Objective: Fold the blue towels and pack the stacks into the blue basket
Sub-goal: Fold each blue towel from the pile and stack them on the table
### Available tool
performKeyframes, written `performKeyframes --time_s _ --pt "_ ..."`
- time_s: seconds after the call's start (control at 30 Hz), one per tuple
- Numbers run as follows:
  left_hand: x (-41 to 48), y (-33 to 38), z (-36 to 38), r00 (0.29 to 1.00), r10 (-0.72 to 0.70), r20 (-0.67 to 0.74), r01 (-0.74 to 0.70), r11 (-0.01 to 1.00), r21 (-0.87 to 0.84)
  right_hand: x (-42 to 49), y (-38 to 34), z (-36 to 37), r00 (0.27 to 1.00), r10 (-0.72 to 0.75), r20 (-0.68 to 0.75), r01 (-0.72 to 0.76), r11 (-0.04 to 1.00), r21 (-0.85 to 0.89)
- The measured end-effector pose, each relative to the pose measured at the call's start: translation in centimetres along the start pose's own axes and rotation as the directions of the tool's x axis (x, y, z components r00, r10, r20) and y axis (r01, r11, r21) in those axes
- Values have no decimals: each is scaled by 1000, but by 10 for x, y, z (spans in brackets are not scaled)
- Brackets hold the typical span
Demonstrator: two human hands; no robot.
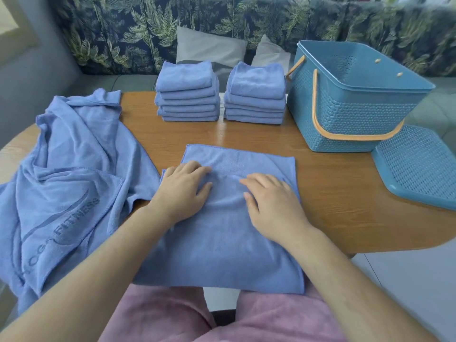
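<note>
Lap: pink cloth (160, 317) at the bottom edge, with the near end of the towel hanging over it.
Arms: both forearms are bare and reach forward from the lower corners, converging over the table.
Left hand (181, 193): palm down on the towel's left half. Fingers are together, loosely bent and pointing up and to the right, pressing on the cloth and gripping nothing.
Right hand (274, 206): palm down on the towel's right half. Fingers are nearly straight and angled toward the left hand, lying flat on the cloth. The two hands are near each other but apart.
Towel (222, 248): blue, lying flat as a long rectangle under both hands at the table's near edge. A lower layer's edge shows at the upper left.
Table (333, 188): rounded, wood-grain top.
Loose towels (69, 183): a rumpled blue heap at the left, draped over the table edge, with "FITNESS" lettering showing. It touches the flat towel's left side.
Lid (417, 166): blue and perforated, lying at the right and overhanging the table edge, just beside the basket.
Basket (350, 102): blue woven plastic at the far right, upright and uncovered, with tan handles folded down. Only bare wall shows in the visible interior; I cannot tell about the floor.
Left stack (187, 92): folded blue towels at far centre.
Right stack (256, 95): folded blue towels between the left stack and the basket.
Cushions (209, 45): grey, behind the stacks.
Sofa (118, 28): leaf-print back.
</note>
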State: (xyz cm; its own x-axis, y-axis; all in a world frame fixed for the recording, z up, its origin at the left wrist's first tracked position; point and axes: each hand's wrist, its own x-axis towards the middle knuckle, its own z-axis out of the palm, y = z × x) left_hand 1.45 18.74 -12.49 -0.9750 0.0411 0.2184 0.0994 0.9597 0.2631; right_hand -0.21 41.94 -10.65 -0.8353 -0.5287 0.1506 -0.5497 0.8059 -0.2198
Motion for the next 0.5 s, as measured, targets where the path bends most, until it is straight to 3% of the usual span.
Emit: performKeyframes --time_s 0.1,0.23,0.4,0.5 --pt "21 2 2 997 70 -15 -70 998 9 19 13 8 999 41 -18 -41 998 -41" --pt "27 -7 5 986 154 -65 -157 987 -38 15 29 21 979 125 -162 -126 992 6" --pt "25 -15 5 987 112 -112 -122 989 -84 11 35 22 949 113 -293 -112 994 20" --pt "23 -28 1 993 43 -105 -54 993 -104 9 43 16 960 68 -273 -43 994 97"
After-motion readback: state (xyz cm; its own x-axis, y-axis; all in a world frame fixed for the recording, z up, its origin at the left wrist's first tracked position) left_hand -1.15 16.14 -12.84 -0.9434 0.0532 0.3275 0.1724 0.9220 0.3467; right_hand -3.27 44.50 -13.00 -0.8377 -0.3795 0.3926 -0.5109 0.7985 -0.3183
